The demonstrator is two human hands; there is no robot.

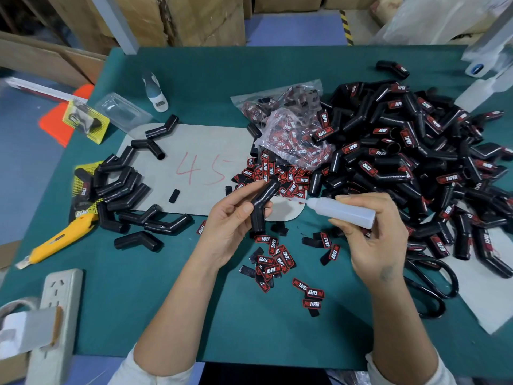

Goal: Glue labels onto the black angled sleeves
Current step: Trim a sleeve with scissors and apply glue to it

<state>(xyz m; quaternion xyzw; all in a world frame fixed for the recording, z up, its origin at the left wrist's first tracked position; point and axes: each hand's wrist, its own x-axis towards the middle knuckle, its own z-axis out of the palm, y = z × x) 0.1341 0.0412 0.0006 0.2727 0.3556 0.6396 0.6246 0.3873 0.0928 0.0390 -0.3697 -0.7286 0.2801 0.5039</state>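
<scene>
My left hand (230, 218) grips a bare black angled sleeve (263, 201) above the green table. My right hand (372, 234) holds a small translucent glue bottle (341, 209), its thin nozzle pointing left close to the sleeve's upper arm. Loose red-and-black labels (273, 263) lie scattered under and in front of my hands. A group of unlabelled sleeves (125, 187) lies at the left. A big heap of labelled sleeves (416, 157) fills the right side.
A grey card marked 45 (200, 168) lies mid-table, with a plastic bag of labels (291, 129) on its right end. A yellow utility knife (61, 237) and a power strip (59, 309) are at the left; black scissors (433, 284) lie at the right.
</scene>
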